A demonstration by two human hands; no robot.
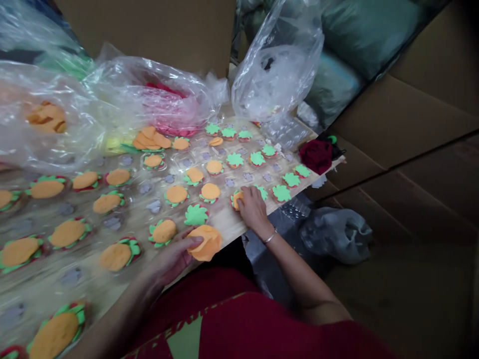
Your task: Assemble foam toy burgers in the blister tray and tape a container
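Observation:
My left hand (179, 254) grips a small stack of orange felt rounds (205, 243) over the table's front edge, thumb on top. My right hand (254, 209) reaches down onto the wooden table (232, 224), its fingertips on an orange round (237, 200) lying over green and red felt; the fingers partly cover it. Just behind the stack lies a green leaf-edged piece (196, 215) with no orange on it. Orange-topped stacks (176, 195) spread out to the left. Several green-topped ones (281, 193) sit around and beyond my right hand.
Clear plastic bags with orange pieces (47, 117) and pink pieces (164, 109) line the back. A loose orange pile (150, 138) lies before them. Dark red cloth (316, 155) rests at the right corner. Cardboard boxes (422, 119) stand right; a grey bag (337, 234) lies below.

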